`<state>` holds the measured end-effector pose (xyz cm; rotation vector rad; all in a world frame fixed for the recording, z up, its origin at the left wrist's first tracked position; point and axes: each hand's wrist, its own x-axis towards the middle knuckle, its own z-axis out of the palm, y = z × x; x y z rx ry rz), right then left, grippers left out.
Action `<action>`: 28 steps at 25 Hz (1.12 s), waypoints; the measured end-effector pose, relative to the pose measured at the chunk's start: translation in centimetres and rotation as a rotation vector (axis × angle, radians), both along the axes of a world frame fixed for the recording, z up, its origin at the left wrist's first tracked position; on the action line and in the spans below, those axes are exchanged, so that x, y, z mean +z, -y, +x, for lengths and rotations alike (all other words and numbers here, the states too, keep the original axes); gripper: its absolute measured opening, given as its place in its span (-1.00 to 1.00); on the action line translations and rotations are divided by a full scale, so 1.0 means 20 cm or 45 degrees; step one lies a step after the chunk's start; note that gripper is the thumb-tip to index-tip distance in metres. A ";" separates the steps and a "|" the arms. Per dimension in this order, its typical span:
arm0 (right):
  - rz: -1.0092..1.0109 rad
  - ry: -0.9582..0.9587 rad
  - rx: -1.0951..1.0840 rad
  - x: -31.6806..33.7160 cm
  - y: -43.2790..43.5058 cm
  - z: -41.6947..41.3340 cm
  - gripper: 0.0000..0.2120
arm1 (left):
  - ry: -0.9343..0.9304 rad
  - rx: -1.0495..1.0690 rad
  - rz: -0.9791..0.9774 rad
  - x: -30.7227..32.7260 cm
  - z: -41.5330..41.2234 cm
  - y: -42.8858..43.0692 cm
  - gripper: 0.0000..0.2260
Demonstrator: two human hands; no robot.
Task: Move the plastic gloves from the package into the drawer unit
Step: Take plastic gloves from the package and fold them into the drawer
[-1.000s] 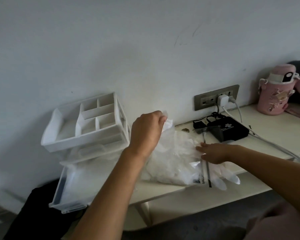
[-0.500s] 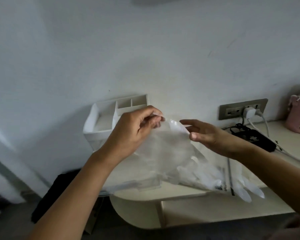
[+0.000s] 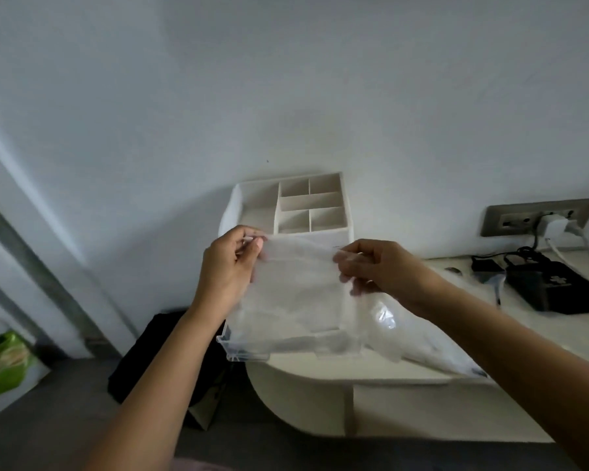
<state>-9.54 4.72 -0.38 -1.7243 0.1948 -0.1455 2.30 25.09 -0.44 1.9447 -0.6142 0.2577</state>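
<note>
In the head view, the right hand [image 3: 381,270], which reached with straight fingers half a second ago, now pinches the top edge of the plastic gloves [image 3: 300,290], opposite the left hand [image 3: 230,266], which pinches it too. The gloves hang spread over the open drawer [image 3: 240,353] of the drawer unit [image 3: 306,198], with the package [image 3: 436,348] beside them. They look ready to be lowered in.

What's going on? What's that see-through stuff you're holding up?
A person is holding thin plastic gloves up flat, with the left hand and right hand each pinching a top corner. The gloves hang over the pulled-out clear drawer of the white drawer unit on the desk. The package lies on the desk to the right. The held gloves are not in the drawer yet.
</note>
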 end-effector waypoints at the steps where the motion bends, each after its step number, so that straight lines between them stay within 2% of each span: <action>1: -0.075 -0.019 -0.020 0.00 -0.01 0.02 -0.88 | -0.062 0.023 0.055 -0.03 0.03 -0.03 -0.82; 5: -0.375 -0.175 -0.014 -0.06 -0.05 0.09 -0.81 | -0.352 0.111 0.321 -0.15 0.09 -0.09 -0.79; 9: -0.451 -0.288 0.093 -0.14 -0.12 0.13 -0.77 | -0.420 0.185 0.630 -0.22 0.10 -0.10 -0.80; 12: -0.650 -0.178 0.039 -0.17 -0.14 0.15 -0.82 | -0.313 0.263 0.746 -0.22 0.09 -0.08 -0.81; 15: -0.945 0.086 -0.025 -0.16 -0.13 0.15 -0.92 | -0.120 0.296 0.810 -0.20 0.07 -0.06 -0.84; 17: -1.052 0.207 -0.027 -0.13 -0.14 0.16 -0.87 | -0.038 0.326 0.810 -0.19 0.07 -0.06 -0.86; 21: -1.336 0.054 -0.231 -0.10 -0.14 0.16 -0.75 | -0.062 0.311 0.810 -0.20 0.07 -0.04 -0.90; 23: -1.483 0.090 -0.344 -0.12 -0.18 0.12 -0.77 | -0.085 0.304 0.800 -0.21 0.07 -0.02 -0.94; 26: -1.342 0.251 -0.151 -0.17 -0.30 0.09 -0.68 | -0.052 0.336 0.836 -0.22 0.09 0.00 -0.92; 28: -1.202 0.165 0.074 -0.21 -0.34 0.13 -0.59 | 0.001 0.358 0.882 -0.22 0.10 0.01 -0.90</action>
